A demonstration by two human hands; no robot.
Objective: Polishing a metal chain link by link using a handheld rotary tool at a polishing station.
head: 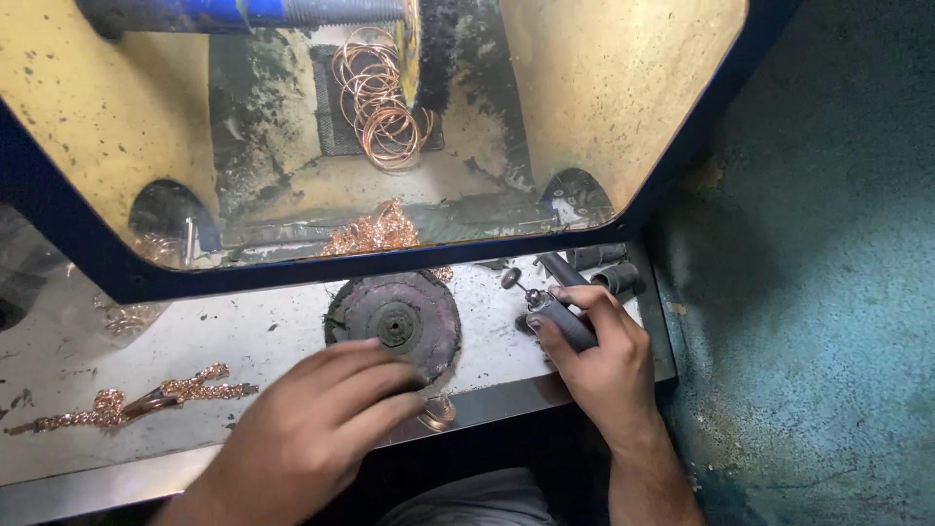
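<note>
Right at the middle of the grimy grey metal tabletop (243, 341) sits the round, dark, soot-caked buffing wheel with its metal hub (393, 317), and everything lines up around it. The left hand (312, 424) lies just at the near edge of that wheel, palm down, fingers together and stretched flat, their tips touching or overlapping the wheel's near rim; it grips nothing that I can see. Just below the wheel, at the tabletop's front lip and beside those fingertips, a small copper-coloured piece (436, 413) peeks out, too small to tell its shape. To the right of the wheel, the right hand (599, 356) is wrapped firmly round a slim grey rotary handpiece (560, 319), whose thin shaft with a small round tip (510, 279) points up and left, towards the wheel's upper right edge without touching it. Well to the left of the wheel, a rose-gold twisted chain piece (136, 399) lies flat on the tabletop. Behind the wheel rises a blue-framed, yellow-stained polishing hood (604, 97); inside it, straight beyond the wheel, a bundle of thin copper-coloured wire bangles (380, 102) hangs, and a heap of the same-coloured chain (375, 234) rests at the hood's front sill, just past the wheel.
</note>
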